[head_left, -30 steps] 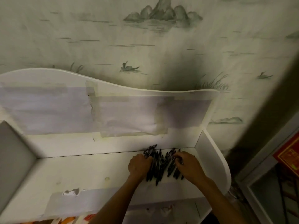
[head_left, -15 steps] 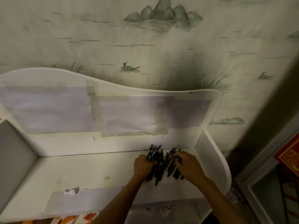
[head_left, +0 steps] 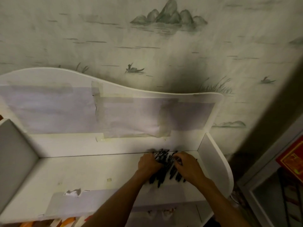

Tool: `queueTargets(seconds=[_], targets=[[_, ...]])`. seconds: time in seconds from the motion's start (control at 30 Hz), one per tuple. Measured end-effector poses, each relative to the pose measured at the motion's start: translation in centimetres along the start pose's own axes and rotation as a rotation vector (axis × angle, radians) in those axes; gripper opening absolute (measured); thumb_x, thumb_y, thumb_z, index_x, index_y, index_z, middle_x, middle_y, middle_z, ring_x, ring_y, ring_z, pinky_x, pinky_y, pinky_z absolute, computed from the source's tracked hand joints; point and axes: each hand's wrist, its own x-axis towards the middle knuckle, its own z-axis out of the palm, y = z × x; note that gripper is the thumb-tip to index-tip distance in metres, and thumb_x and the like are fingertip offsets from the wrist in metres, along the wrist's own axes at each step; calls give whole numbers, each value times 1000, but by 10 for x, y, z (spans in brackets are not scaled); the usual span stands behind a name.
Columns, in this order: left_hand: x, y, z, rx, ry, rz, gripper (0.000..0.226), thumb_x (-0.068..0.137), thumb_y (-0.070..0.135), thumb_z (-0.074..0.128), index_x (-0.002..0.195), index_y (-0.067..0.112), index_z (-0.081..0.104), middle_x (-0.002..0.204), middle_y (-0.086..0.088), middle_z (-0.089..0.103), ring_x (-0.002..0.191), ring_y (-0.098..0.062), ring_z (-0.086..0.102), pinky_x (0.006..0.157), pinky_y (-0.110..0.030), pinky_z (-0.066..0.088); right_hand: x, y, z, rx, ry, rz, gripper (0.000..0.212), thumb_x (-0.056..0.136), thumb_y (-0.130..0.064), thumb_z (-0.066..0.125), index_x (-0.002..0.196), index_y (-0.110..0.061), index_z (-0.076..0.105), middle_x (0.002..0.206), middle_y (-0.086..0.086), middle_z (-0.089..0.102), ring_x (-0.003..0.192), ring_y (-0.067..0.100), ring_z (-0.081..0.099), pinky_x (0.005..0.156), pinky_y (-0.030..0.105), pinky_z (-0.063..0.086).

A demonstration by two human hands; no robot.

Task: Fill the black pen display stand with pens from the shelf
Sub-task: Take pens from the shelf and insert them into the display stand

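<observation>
Both hands, left hand (head_left: pixel 148 164) and right hand (head_left: pixel 188 166), gripped the pens (head_left: pixel 164 169) bundle, long axes pointing toward the shelf (head_left: pixel 82 174) back panel.

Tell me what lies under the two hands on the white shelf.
A heap of black pens lies on the white shelf, gathered between the left hand and right hand. Pen ends stick out front and back; the palms cover the heap's sides.

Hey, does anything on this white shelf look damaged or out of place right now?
Yes. The grey tape strip along the shelf's front edge is torn, with a ragged patch peeled open near its left end. The paper sheets taped on the back panel look wrinkled and patchy. The black pens lie in a loose heap between both hands, not in a holder.
</observation>
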Motion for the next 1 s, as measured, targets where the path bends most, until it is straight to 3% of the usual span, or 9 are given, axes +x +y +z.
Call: queueTargets(seconds=[0.1,0.2,0.3,0.5,0.6,0.7,0.77,0.9,1.0], targets=[[-6,-12,-9,-99,60,-2,19,77,46,66,74,28,59,66,10,61,59,-4,56,51,-20,43,3,-3,1,1,13,-18,22,98,-23,57,117,-22,67,113,-3,66,93,8,58,83,20,43],[-14,-28,-22,-347,124,-40,21,74,43,67,75,22,66,69,2,68,63,-15,65,56,-28,52,6,-6,5,2,7,-39,22,98,-24,56,117,-22,67,114,-4,66,95,8,58,82,18,43],[-22,-49,-35,-581,175,-61,16,80,34,75,79,19,69,61,1,68,49,-13,62,46,-29,52,10,-12,10,34,-2,-50,22,97,-22,57,116,-20,68,111,-2,66,93,10,60,84,23,49],[-24,-71,-42,-601,343,-93,27,76,14,73,61,20,52,48,8,50,50,-15,46,52,-29,39,19,-31,17,25,-26,-88,19,96,-20,58,113,-18,69,107,-2,65,91,15,63,76,20,46],[-21,-77,-39,-601,428,-23,21,84,29,74,68,22,61,50,9,57,52,-13,52,50,-29,42,25,-42,18,50,-28,-116,22,96,-21,58,116,-20,68,112,-3,66,94,12,63,85,25,51],[-23,-75,-43,-625,473,67,15,83,51,75,80,38,68,69,25,68,63,2,63,55,-11,46,30,-52,18,44,-28,-139,24,96,-21,58,117,-20,68,114,-3,67,97,12,63,87,28,52],[-22,-74,-45,-647,534,70,17,79,52,79,77,39,67,75,28,69,69,8,62,59,-8,45,32,-56,19,40,-28,-144,24,95,-21,59,118,-20,68,115,-2,67,99,13,63,87,26,51],[-14,-78,-38,-712,715,3,30,81,19,80,64,33,60,56,13,62,53,-2,54,54,-19,43,34,-57,22,23,-30,-146,23,96,-23,58,117,-21,68,115,-3,67,97,12,63,86,24,50],[-12,-82,-32,-729,787,38,45,81,3,75,59,32,49,51,13,51,50,-3,45,53,-16,35,33,-55,24,25,-44,-143,23,96,-24,57,116,-21,67,115,-3,67,97,12,63,89,30,53]])
